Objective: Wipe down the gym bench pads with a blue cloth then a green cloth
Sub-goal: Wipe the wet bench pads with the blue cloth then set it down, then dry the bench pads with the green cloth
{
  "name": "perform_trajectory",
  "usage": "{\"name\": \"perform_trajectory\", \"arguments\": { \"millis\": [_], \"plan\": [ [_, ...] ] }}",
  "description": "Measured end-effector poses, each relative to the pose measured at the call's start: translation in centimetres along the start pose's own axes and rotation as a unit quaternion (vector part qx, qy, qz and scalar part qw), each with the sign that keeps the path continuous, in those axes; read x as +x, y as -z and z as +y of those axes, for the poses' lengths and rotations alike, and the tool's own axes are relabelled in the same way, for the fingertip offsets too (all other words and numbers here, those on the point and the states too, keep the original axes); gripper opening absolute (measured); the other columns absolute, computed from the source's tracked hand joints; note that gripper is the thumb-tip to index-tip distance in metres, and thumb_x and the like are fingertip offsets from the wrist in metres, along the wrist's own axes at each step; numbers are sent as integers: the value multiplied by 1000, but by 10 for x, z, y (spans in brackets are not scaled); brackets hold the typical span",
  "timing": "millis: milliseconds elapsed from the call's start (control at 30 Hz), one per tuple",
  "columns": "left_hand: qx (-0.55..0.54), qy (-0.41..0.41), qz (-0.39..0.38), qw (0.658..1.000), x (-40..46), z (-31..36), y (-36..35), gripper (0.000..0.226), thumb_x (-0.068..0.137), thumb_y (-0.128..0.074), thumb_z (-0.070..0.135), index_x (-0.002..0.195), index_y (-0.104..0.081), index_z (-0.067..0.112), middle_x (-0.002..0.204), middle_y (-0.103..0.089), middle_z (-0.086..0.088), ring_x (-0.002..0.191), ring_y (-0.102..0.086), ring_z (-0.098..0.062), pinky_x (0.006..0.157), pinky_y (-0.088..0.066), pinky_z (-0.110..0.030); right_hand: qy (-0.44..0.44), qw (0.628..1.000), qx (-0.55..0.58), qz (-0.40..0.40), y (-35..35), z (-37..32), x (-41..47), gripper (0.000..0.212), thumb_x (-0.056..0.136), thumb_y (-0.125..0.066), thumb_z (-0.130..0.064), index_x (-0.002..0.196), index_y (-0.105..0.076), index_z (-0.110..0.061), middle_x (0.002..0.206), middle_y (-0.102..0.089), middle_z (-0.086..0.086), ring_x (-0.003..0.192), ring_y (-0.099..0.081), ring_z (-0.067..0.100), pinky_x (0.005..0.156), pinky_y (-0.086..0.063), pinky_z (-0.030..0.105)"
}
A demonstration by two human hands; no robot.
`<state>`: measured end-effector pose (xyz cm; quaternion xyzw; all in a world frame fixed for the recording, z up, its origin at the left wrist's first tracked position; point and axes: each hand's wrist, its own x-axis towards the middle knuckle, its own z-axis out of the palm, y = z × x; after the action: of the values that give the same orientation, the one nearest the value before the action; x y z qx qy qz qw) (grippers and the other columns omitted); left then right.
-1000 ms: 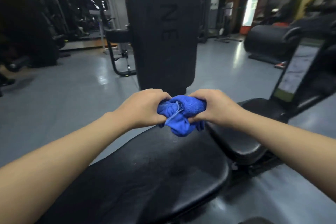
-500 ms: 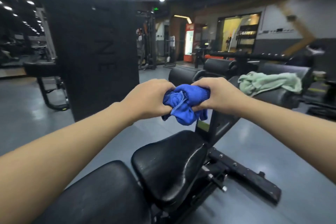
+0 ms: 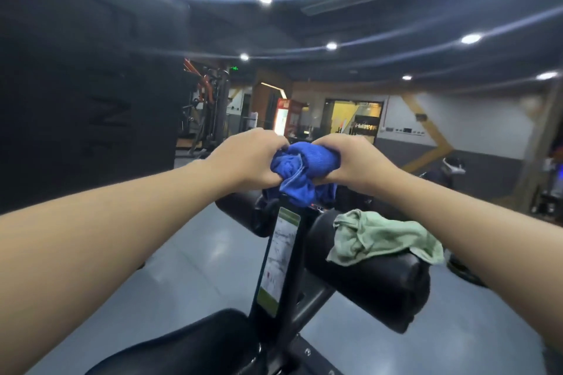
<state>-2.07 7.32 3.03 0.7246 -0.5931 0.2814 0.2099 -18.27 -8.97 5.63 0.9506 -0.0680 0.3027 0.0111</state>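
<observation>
Both grips, left hand (image 3: 246, 158) and right hand (image 3: 350, 161), clenched round bunched blue cloth (image 3: 301, 170), crumpled green cloth (image 3: 380, 237) draped over seemingly smooth black roller pad (image 3: 380, 289)

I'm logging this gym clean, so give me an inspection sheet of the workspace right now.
Surface: black roller pad on the right, seat pad at bottom; grey floor.
Job's things: blue cloth bunched between both hands; green cloth draped on the roller pad.
Clutter: nothing seen.
Grippers: left hand and right hand both grip the blue cloth.
Cables: nothing seen.
Surroundings: instruction label on the bench post; dark pillar at left; blurred gym machines behind.
</observation>
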Motion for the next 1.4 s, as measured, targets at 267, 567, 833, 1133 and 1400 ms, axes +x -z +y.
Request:
{"name": "perform_trajectory", "arguments": {
  "millis": [267, 567, 833, 1133, 1400],
  "plan": [
    [7, -12, 10, 1000, 56, -2, -50, 41, 77, -63, 37, 113, -65, 19, 99, -64, 3, 95, -55, -20, 80, -55, -45, -33, 999, 14, -6, -17, 67, 20, 53, 66, -92, -29, 113, -67, -26, 96, -65, -14, 90, -61, 7, 71, -42, 18],
    [5, 80, -60, 995, 46, 8, -149, 44, 85, -65, 27, 126, -55, 16, 118, -55, -6, 114, -49, -27, 91, -49, -41, -101, 976, -10, -192, -71, 106, 21, 50, 76, -85, -30, 118, -59, -30, 111, -63, -7, 98, -59, 16, 83, -45, 32],
    [-85, 69, -99, 989, 34, -12, -149, 88, 84, -72, 31, 157, -27, 16, 148, -35, -5, 137, -36, -26, 112, -36, -36, -163, 958, 37, -232, -65, 107, 21, 65, 84, -79, -37, 140, -48, -34, 128, -59, -10, 113, -59, 14, 104, -44, 34],
    [-77, 60, -87, 991, 20, -8, -146, 60, 88, -70, 30, 143, -45, 24, 136, -40, -1, 127, -41, -21, 103, -43, -38, -143, 960, 27, -240, -72, 95, 17, 43, 87, -73, -43, 127, -62, -39, 105, -58, -20, 108, -60, 14, 98, -45, 35],
    [-45, 36, -80, 995, 17, -2, -140, 59, 87, -70, 33, 141, -47, 23, 134, -42, 2, 125, -41, -20, 101, -45, -40, -137, 966, 36, -216, -62, 95, 7, 33, 87, -72, -45, 119, -65, -41, 110, -62, -11, 103, -63, 11, 95, -49, 33]
  ]
}}
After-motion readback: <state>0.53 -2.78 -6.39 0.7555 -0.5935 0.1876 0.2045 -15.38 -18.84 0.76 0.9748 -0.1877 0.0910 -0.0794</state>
